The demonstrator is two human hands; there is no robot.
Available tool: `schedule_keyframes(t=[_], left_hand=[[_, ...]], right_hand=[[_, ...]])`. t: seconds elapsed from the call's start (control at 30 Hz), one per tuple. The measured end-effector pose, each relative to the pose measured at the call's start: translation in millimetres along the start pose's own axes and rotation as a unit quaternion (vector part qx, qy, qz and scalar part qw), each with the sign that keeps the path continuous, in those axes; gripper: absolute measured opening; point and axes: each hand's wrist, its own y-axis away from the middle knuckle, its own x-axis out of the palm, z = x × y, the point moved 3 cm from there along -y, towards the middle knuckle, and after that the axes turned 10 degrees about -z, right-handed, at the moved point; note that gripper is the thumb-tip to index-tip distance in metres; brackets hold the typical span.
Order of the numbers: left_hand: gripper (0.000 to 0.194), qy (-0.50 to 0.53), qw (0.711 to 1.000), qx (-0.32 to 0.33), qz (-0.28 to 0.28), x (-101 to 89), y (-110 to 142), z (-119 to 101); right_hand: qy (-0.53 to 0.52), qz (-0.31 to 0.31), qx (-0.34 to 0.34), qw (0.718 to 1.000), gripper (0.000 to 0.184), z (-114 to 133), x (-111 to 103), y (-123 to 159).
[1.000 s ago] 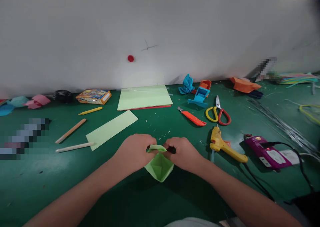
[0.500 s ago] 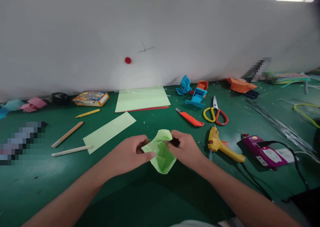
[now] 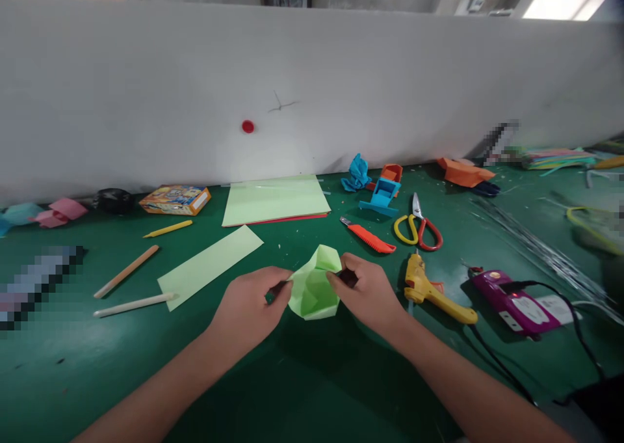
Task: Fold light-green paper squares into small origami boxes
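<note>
A light green folded paper piece (image 3: 316, 284) is held just above the green table (image 3: 292, 378), its open pocket turned upward. My left hand (image 3: 248, 309) pinches its left edge with closed fingers. My right hand (image 3: 366, 291) pinches its right edge, thumb on the paper. Both forearms reach in from the bottom of the view.
A green paper strip (image 3: 210, 266) and two sticks (image 3: 127, 270) lie to the left. Green sheets (image 3: 275, 200), an orange utility knife (image 3: 368, 234), scissors (image 3: 420, 224), a yellow glue gun (image 3: 435, 289) and a purple device (image 3: 513, 300) with a cord lie around. A white wall (image 3: 312, 92) backs the table.
The folded paper has been turned from hanging point-down to lying open side up between my hands. Both hands shifted slightly away from me and kept their grip.
</note>
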Motion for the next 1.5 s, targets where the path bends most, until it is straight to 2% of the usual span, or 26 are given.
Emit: schedule_keyframes(t=[0.17,0.3,0.4,0.53,0.67,0.77,0.9,1.0,1.07,1.27,1.5], left_hand=[[0.019,0.069,0.997,0.012,0.023,0.1,4,-7],[0.016,-0.001,0.996,0.043,0.081,7.1,5,-10],[0.011,-0.057,0.993,0.034,0.102,10.2,3,-7],[0.003,-0.067,0.994,0.016,0.081,9.6,1,-2],[0.022,-0.033,0.994,0.094,0.04,12.4,4,-3],[0.021,-0.029,0.988,0.153,-0.004,13.5,7,-6],[0.019,-0.073,0.981,0.172,-0.048,10.9,11,-12],[0.019,-0.105,0.976,0.185,-0.049,9.7,14,-20],[0.017,-0.128,0.978,0.16,-0.042,8.6,15,-22],[0.007,-0.152,0.988,0.015,0.006,0.8,11,-10],[0.008,-0.092,0.994,-0.04,0.041,-5.7,2,-3]], right_hand=[[-0.001,0.0,-0.003,1.0,0.023,-2,3,2],[-0.031,0.046,-0.064,0.996,0.008,1,10,6],[-0.033,0.079,-0.129,0.988,0.01,5,15,11],[-0.035,0.095,-0.143,0.985,0.012,6,18,13],[-0.033,0.08,-0.099,0.991,0.012,2,17,10],[-0.03,0.076,-0.067,0.994,0.01,-1,16,8],[-0.007,0.063,-0.029,0.998,0.005,-3,14,6],[-0.002,0.063,-0.016,0.998,0.004,-3,14,5],[-0.001,0.066,-0.016,0.998,0.005,-3,13,6],[0.012,0.051,-0.033,0.998,0.008,-2,10,4],[0.01,0.052,-0.019,0.998,0.006,-5,9,4]])
